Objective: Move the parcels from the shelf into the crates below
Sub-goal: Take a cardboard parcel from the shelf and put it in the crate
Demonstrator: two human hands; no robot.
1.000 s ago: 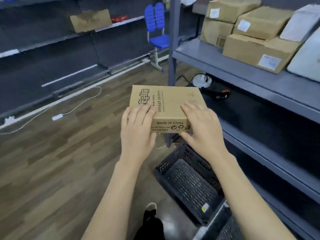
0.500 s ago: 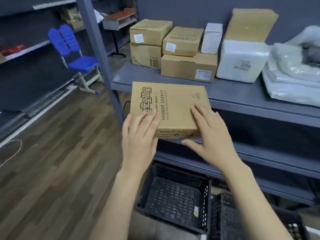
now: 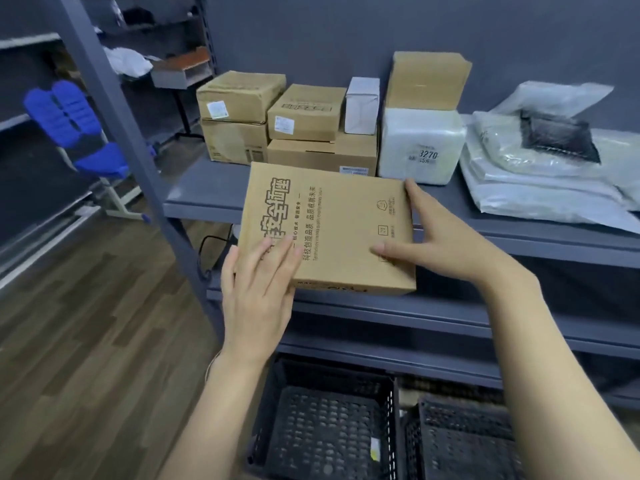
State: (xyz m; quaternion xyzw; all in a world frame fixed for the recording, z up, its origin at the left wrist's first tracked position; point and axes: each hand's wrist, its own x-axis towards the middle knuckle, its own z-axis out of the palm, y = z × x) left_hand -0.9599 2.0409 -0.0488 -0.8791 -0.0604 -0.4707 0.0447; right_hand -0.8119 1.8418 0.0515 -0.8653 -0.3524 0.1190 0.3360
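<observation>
1. Overhead, a flat printed cardboard box (image 3: 325, 226) hangs before the grey metal shelf (image 3: 207, 199), above two perforated black plastic crates (image 3: 325, 420).
2. Left hand (image 3: 258, 299) clasps its near corner; right hand (image 3: 446, 244) pinches its right edge.

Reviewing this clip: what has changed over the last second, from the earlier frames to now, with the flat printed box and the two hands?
The view swung from the aisle toward the shelf. The flat printed box now sits in front of the shelf edge, and the right hand has shifted to span its right side, thumb on top. The left hand still holds the near left corner. The box remains above the black crate, not yet lowered.
</observation>
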